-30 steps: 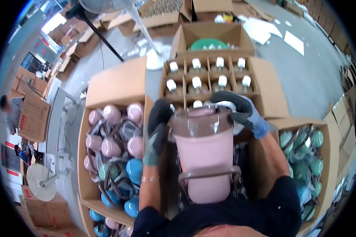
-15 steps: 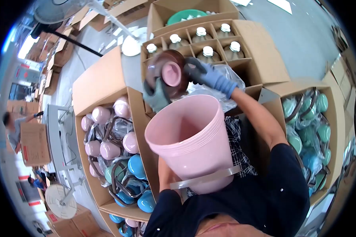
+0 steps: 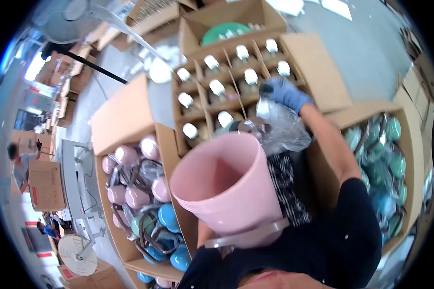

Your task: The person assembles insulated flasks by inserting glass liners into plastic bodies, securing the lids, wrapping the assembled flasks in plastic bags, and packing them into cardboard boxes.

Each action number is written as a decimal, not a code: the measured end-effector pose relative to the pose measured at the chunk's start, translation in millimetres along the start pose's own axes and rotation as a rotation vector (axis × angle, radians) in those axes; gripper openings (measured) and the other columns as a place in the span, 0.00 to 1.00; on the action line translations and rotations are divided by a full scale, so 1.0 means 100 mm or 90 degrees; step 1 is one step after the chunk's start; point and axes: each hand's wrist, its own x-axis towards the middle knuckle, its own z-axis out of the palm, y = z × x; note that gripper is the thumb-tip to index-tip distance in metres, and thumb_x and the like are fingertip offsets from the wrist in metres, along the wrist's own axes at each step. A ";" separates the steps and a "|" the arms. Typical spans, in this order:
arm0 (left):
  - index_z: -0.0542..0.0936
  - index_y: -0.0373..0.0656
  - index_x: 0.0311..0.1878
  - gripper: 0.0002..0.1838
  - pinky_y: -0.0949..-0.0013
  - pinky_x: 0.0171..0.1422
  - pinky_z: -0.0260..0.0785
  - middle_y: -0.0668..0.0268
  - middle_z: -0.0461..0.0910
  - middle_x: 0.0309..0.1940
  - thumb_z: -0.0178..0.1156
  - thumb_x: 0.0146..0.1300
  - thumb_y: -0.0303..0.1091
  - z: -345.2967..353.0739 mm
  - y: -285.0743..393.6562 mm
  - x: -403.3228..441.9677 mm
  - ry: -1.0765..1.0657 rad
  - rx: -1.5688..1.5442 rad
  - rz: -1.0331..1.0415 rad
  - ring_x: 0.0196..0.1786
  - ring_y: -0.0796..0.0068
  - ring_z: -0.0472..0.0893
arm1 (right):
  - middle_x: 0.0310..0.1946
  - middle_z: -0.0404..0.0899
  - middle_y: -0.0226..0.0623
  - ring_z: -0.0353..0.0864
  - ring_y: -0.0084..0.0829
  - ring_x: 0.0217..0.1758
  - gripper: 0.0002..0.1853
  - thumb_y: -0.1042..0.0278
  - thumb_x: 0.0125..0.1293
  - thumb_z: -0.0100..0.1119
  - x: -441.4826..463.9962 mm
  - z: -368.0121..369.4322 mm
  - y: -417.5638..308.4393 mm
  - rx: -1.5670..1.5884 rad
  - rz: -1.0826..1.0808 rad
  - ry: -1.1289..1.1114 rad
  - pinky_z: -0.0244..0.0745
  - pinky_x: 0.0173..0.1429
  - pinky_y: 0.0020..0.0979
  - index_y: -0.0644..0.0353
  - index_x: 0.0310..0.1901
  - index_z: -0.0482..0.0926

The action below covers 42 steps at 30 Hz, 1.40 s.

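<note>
A pink tapered container (image 3: 241,197), its wide mouth open, leans in front of my torso with a greyish band near its lower end. My right hand (image 3: 287,94), in a grey-blue glove, has its fingers closed at the top of a crumpled clear plastic bag (image 3: 287,130). A brown glossy part (image 3: 255,127) shows beside the bag, just beyond the container's rim. My left hand is mostly hidden behind the container; a bit of greenish-grey glove may show near the brown part. White-capped bottles (image 3: 217,87) stand in a divided carton (image 3: 306,79) ahead.
At the left, a carton (image 3: 166,156) holds pink and blue rounded pieces. Another carton (image 3: 417,164) at the right holds green ones. Beyond the bottles, a green round tray (image 3: 225,32) lies in a box. A person (image 3: 23,166) stands far left near a fan (image 3: 62,21).
The brown lid-like part came off the pink container, then moved down behind its rim. My right hand moved away from that part and now has the plastic bag. The view shifted.
</note>
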 end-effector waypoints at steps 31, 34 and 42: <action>0.74 0.38 0.52 0.18 0.67 0.49 0.70 0.63 0.78 0.41 0.58 0.62 0.37 -0.11 0.06 -0.16 0.016 -0.263 -0.107 0.44 0.75 0.77 | 0.46 0.76 0.52 0.75 0.52 0.51 0.20 0.57 0.61 0.58 -0.12 0.70 0.18 -0.025 -0.005 0.140 0.72 0.54 0.47 0.52 0.54 0.75; 0.73 0.39 0.53 0.18 0.67 0.50 0.70 0.64 0.77 0.42 0.58 0.63 0.37 -0.27 0.10 -0.20 0.042 -0.247 -0.102 0.44 0.75 0.76 | 0.62 0.62 0.55 0.68 0.57 0.60 0.41 0.53 0.58 0.60 -0.31 1.24 0.24 -0.171 0.168 -0.009 0.64 0.63 0.52 0.43 0.72 0.53; 0.73 0.39 0.53 0.18 0.67 0.51 0.70 0.64 0.77 0.43 0.56 0.64 0.38 -0.32 -0.01 -0.26 0.066 -0.240 -0.114 0.46 0.75 0.76 | 0.57 0.73 0.47 0.76 0.44 0.55 0.34 0.55 0.56 0.67 -1.39 0.57 0.32 0.231 0.056 -0.212 0.69 0.61 0.41 0.55 0.63 0.68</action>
